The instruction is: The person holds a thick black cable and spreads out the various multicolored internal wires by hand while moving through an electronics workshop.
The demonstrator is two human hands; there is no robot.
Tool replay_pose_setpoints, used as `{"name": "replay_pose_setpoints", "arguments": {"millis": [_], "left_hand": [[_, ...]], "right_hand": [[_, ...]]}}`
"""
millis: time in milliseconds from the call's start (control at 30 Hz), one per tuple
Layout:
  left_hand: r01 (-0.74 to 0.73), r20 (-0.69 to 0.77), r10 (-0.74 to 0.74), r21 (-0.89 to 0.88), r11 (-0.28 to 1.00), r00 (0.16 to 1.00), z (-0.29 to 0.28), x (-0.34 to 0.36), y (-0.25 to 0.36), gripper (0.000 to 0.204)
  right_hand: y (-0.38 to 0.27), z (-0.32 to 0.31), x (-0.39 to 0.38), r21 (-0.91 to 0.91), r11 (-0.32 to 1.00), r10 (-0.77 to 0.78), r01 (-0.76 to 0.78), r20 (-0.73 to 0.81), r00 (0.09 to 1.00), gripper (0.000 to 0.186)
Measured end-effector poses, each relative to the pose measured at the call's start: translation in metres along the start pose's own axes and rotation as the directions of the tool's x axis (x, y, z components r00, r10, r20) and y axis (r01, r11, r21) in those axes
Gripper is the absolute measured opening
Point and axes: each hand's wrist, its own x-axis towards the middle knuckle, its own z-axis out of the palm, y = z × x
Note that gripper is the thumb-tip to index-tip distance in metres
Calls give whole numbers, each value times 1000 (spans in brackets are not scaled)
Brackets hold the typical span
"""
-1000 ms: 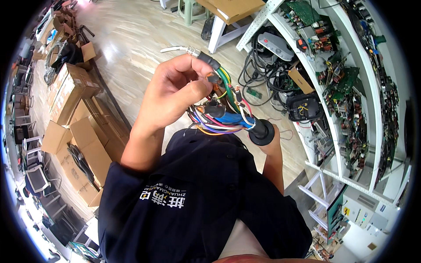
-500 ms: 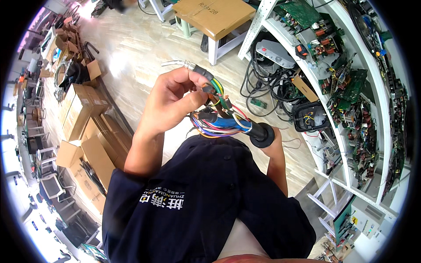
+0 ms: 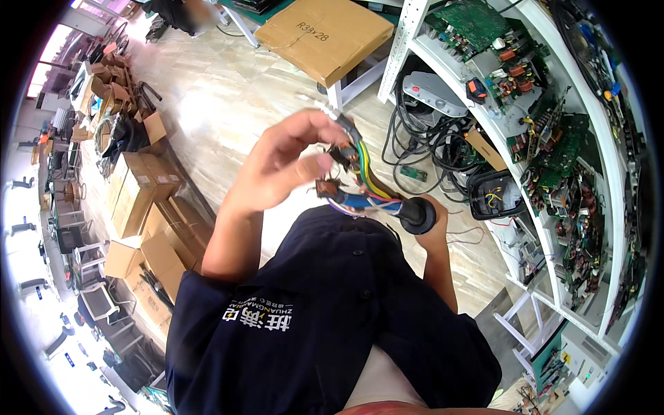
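A thick cable with a black round collar (image 3: 418, 216) is held in my right hand (image 3: 434, 227), whose fingers are mostly hidden behind the collar. From it a bundle of stripped wires (image 3: 373, 185) fans out to the left: green-yellow, blue, red, white and purple. One thicker lead ends upward in a grey sleeve (image 3: 348, 128) with a blurred pale tip. Two dark ends with bare copper (image 3: 328, 188) show beside it. My left hand (image 3: 277, 162) hovers at these ends, thumb and fingers apart; whether its fingertips touch the wires is unclear.
At the right, a white shelf (image 3: 477, 93) carries many green circuit boards (image 3: 470, 28). Black cables (image 3: 429, 149) and a grey box (image 3: 436, 93) lie below it. A large cardboard box (image 3: 325, 38) rests on a stand ahead. More cartons (image 3: 135, 194) stand at left.
My left hand has loosened its pinch, and its thumb and fingers have parted. The wire ends have swung a little to the right. My right hand keeps its hold on the collar.
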Motion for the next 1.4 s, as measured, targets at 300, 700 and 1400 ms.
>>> {"name": "replay_pose_setpoints", "arguments": {"millis": [300,700,1400], "left_hand": [[-101,-207,92,-36,994,974,-52,22,-13,27],[-148,-145,186,241,959,972,-114,12,26,26],[358,-439,-61,637,682,897,-311,-80,-11,21]], "right_hand": [[-12,13,61,-349,879,-372,326,-71,926,23],[-37,54,112,-512,796,-438,324,-116,892,26],[-89,166,189,-465,749,-426,472,207,881,34]]}}
